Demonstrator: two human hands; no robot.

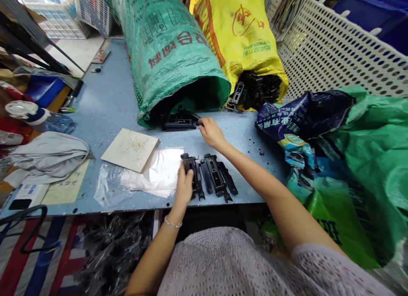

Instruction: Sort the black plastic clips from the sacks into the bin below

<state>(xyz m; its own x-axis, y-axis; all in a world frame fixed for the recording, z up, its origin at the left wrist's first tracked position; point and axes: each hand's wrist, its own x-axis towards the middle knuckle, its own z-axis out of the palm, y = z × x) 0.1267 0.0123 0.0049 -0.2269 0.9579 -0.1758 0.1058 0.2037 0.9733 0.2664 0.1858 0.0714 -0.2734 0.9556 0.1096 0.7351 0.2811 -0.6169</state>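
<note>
My left hand (185, 183) is closed around the near-left black plastic part (191, 162), at the left end of a row on the table. Beside it lie several more long black plastic parts (215, 172), roughly side by side and pointing towards me. My right hand (211, 132) reaches to the mouth of the green woven sack (178, 53), its fingers pinched on the end of a dark part (195, 116). More black parts (179, 123) lie at the sack's opening; the inside of the sack is too dark to make out.
A yellow sack (248, 36) spills black parts at the back. Left of my hands are a square board (130, 149), clear plastic bags (159, 172) and a grey cloth (51, 155). Crumpled green bags (369, 151) and a white perforated crate (344, 49) stand right.
</note>
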